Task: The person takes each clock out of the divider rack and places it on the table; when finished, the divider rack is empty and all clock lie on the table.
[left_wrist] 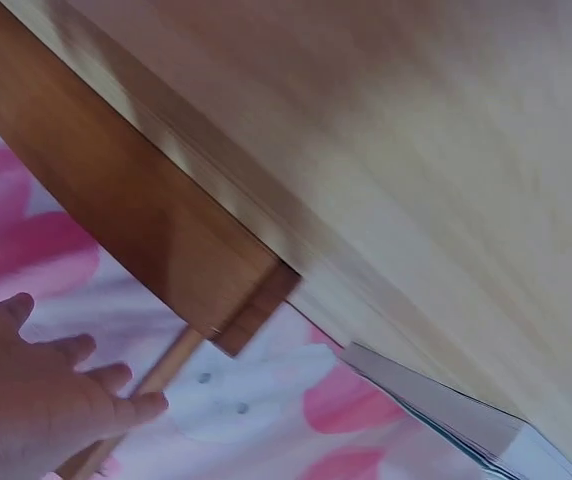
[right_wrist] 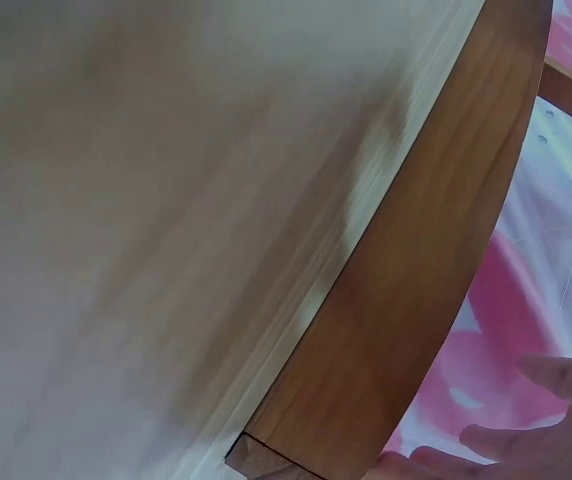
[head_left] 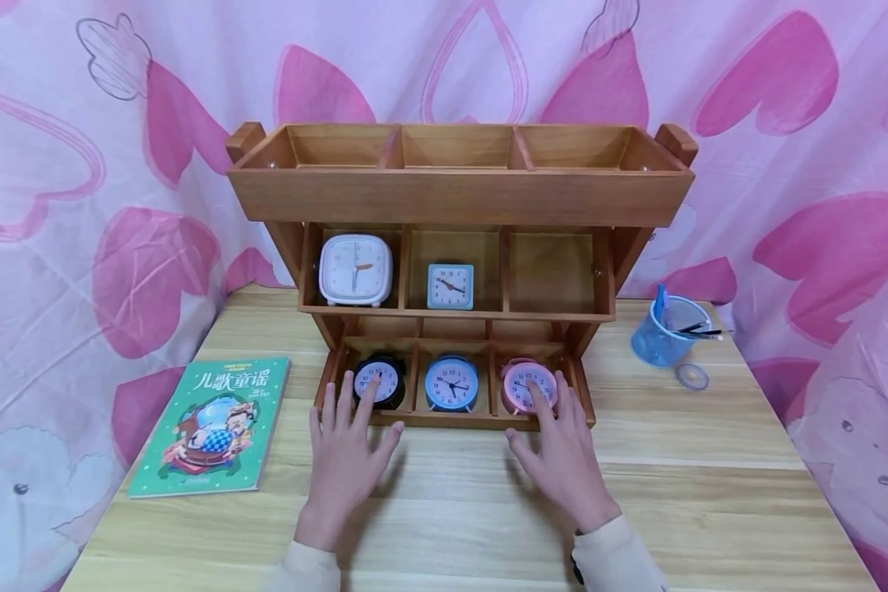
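In the head view a wooden shelf (head_left: 459, 197) of three tiers stands on the table. Its bottom row holds a black alarm clock (head_left: 379, 383), a blue alarm clock (head_left: 451, 384) and a pink alarm clock (head_left: 527, 386), one per compartment. My left hand (head_left: 348, 452), fingers spread, overlaps the black clock's lower edge. Over at the right, my right hand (head_left: 562, 456) also has spread fingers and partly covers the pink clock. Neither hand grips anything. Both wrist views show extended fingers beside the shelf's front board (left_wrist: 136, 190).
In the middle tier sit a white clock (head_left: 355, 270) and a small teal square clock (head_left: 450, 286). A green book (head_left: 210, 427) lies at the left. On the right are a blue mesh pen holder (head_left: 666, 333) and a tape roll (head_left: 691, 376). A pink-patterned curtain (head_left: 444, 57) hangs behind.
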{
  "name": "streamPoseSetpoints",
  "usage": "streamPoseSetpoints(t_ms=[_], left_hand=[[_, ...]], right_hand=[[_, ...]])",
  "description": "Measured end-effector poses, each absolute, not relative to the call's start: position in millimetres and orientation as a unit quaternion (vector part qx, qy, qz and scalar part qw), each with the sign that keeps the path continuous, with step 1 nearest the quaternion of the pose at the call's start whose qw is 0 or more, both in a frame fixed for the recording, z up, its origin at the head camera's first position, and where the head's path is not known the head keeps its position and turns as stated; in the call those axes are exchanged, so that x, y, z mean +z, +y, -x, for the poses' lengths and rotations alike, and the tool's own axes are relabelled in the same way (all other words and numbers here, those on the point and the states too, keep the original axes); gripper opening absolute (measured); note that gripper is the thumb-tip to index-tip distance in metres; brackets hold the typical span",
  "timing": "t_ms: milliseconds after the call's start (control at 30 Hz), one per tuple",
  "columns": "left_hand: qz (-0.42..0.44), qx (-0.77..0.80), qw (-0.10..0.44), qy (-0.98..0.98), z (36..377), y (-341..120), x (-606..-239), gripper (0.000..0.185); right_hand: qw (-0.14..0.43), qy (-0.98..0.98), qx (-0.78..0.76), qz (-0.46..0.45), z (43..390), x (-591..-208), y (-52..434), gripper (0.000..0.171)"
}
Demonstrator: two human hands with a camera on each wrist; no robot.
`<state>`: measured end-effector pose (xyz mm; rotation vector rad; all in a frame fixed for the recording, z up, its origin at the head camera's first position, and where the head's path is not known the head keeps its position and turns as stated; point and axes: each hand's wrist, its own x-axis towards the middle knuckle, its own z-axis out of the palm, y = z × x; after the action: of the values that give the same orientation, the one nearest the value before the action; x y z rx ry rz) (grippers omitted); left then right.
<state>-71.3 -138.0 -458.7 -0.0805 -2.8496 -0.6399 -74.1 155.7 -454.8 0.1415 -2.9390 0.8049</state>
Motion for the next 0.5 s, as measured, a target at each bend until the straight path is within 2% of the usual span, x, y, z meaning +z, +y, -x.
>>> streamPoseSetpoints(t_ms=[200, 300, 500], left_hand=[[0.008, -0.253, 0.07, -0.965, 94, -166, -463, 0.076], [-0.011, -0.298, 0.031, -0.954, 105, -181, -466, 0.077], [-0.019, -0.38, -0.03, -0.924, 117, -205, -470, 0.066]], right_hand=[[0.024, -0.959, 0.279, -0.036, 89, -456, 160, 0.076], [0.009, -0.958, 0.286, -0.029, 98, -459, 162, 0.075], [-0.009, -0.948, 0.315, -0.042, 115, -464, 163, 0.07]])
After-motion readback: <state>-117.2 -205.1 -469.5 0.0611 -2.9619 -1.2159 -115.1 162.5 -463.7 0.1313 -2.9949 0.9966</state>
